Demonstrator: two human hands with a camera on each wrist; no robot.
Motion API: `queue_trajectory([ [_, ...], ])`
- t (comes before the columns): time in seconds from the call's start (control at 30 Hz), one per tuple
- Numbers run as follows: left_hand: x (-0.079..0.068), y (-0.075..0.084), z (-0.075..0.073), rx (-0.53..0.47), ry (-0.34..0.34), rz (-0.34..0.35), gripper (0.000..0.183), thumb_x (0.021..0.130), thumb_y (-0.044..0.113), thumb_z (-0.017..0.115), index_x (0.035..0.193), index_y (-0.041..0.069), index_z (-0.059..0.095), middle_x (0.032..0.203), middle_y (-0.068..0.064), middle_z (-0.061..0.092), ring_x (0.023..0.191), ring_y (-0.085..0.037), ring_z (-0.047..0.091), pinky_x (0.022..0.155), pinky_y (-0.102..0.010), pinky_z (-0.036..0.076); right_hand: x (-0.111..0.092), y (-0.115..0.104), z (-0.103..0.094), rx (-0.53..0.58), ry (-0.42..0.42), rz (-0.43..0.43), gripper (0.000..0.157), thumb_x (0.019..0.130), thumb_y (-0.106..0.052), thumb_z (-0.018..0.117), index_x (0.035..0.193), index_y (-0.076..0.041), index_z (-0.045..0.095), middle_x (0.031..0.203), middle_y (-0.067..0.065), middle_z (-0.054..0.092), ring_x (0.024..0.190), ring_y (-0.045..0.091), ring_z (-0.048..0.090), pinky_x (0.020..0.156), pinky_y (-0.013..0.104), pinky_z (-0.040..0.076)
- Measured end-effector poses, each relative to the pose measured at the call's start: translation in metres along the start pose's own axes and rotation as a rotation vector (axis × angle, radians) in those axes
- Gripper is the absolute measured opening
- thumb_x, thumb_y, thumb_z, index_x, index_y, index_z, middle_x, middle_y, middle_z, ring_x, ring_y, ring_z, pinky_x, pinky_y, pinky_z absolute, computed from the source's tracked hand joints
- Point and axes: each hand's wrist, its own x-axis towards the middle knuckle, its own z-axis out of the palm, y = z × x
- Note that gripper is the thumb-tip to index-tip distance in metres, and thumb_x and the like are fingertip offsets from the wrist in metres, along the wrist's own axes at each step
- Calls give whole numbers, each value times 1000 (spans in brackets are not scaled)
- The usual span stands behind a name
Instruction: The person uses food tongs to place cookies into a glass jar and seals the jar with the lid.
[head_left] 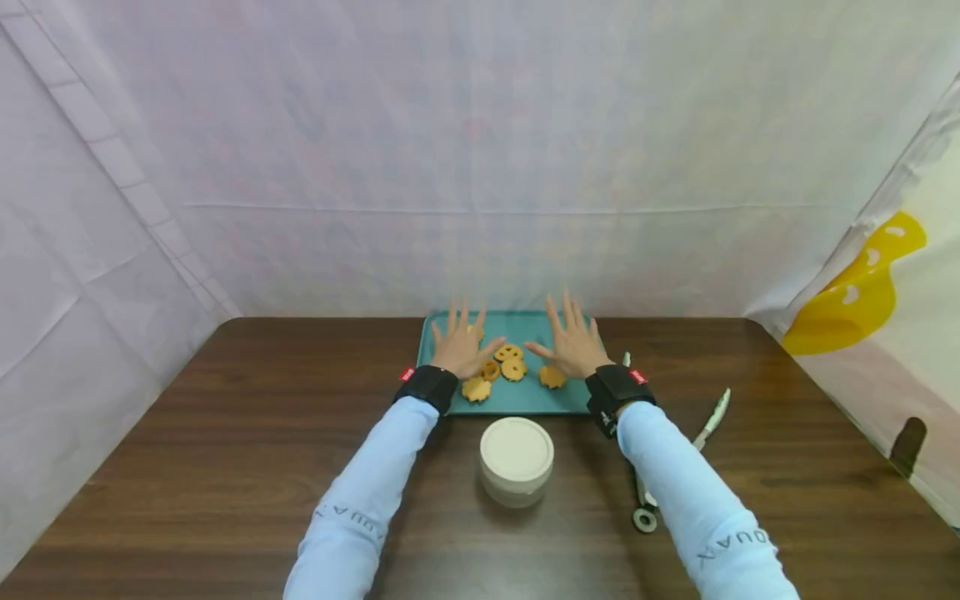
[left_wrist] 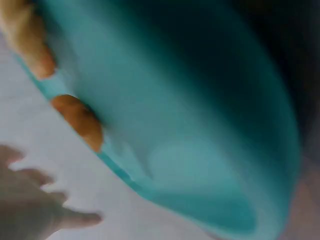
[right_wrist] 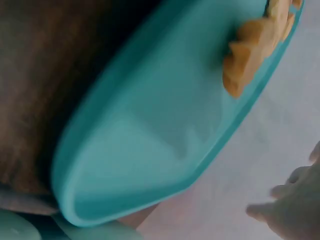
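Observation:
Both hands are spread above a teal tray (head_left: 525, 404), fingers pointing away from the body. The left hand (head_left: 459, 346) hovers over the tray's left part and holds nothing. Over the right part is the right hand (head_left: 573, 343), also holding nothing. On the tray lie several golden-brown cookies; a pretzel-shaped cookie (head_left: 508, 353), a ring-like cookie (head_left: 490, 370) and a scalloped cookie (head_left: 477, 389) are near the left hand. Another scalloped cookie (head_left: 552, 377) lies beneath the right hand. In the left wrist view, a blurred cookie (left_wrist: 79, 121) sits by the tray's edge.
In front of the tray stands a round tub (head_left: 516, 458) with a pale lid. Right of it, partly under the right sleeve, lie a knife (head_left: 716, 414) and a metal tool with a ring end (head_left: 644, 521). The brown table (head_left: 285, 467) meets a white cloth backdrop (head_left: 480, 167).

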Motion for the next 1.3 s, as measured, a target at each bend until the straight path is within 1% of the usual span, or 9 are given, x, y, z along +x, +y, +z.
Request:
queue_trajectory([
  [0.1, -7, 3, -3, -50, -122, -33, 71, 90, 51, 39, 142, 7, 18, 150, -25, 8, 134, -41, 3, 106, -69, 6, -7, -4, 2, 31, -67, 10, 83, 89, -44, 47, 141, 1, 0, 146, 35, -4, 131, 48, 0, 106, 68, 14],
  [0.17, -12, 4, -6, -83, -160, -15, 69, 90, 44, 45, 140, 3, 22, 147, -28, 19, 133, -42, 12, 106, -68, 13, -11, -7, 1, 56, -98, 13, 83, 89, -43, 47, 141, 2, 0, 146, 36, -3, 131, 49, 3, 106, 66, 16],
  [0.27, -19, 7, -8, -145, -151, 57, 65, 87, 34, 53, 135, -4, 31, 139, -30, 35, 127, -40, 30, 105, -60, 29, -19, -10, 0, 82, -125, -8, 82, 89, -41, 48, 140, 4, 3, 145, 37, 1, 130, 51, 7, 107, 64, 17],
  [0.4, -28, 9, -7, -228, -116, 147, 57, 86, 24, 57, 128, -9, 39, 124, -29, 52, 105, -37, 52, 94, -48, 45, -29, -13, 0, 119, -148, -29, 81, 89, -40, 48, 139, 7, 5, 144, 39, 4, 130, 50, 10, 107, 63, 21],
  [0.6, -42, 12, -7, -297, -73, 233, 47, 84, 20, 59, 118, -10, 50, 115, -28, 59, 99, -34, 56, 90, -49, 49, -46, -16, 2, 153, -145, -84, 79, 89, -38, 49, 137, 12, 9, 139, 43, 14, 126, 51, 20, 102, 63, 29],
  [0.73, -53, 16, -11, -368, -80, 279, 41, 85, 21, 58, 114, -8, 54, 111, -26, 62, 91, -31, 61, 86, -48, 52, -55, -18, 2, 203, -124, -126, 75, 89, -37, 50, 135, 12, 17, 138, 40, 25, 125, 48, 26, 103, 61, 31],
  [0.87, -64, 19, -11, -452, -107, 318, 36, 88, 21, 55, 111, -6, 56, 110, -25, 63, 100, -33, 58, 88, -47, 51, -63, -22, 3, 261, -115, -147, 64, 90, -34, 49, 131, 11, 30, 132, 35, 40, 120, 44, 38, 100, 59, 36],
  [0.97, -70, 20, -9, -498, -128, 335, 33, 88, 20, 54, 109, -5, 57, 108, -23, 64, 98, -30, 59, 87, -45, 53, -69, -25, 2, 296, -135, -147, 61, 91, -35, 48, 131, 8, 35, 127, 32, 48, 114, 40, 46, 95, 57, 43],
  [1.3, -92, 22, -9, -625, -169, 351, 34, 90, 28, 51, 108, 1, 61, 105, -16, 67, 96, -22, 60, 85, -40, 53, -94, -34, 3, 502, -177, -161, 63, 91, -45, 41, 133, 2, 34, 132, 27, 46, 114, 35, 48, 93, 48, 47],
])
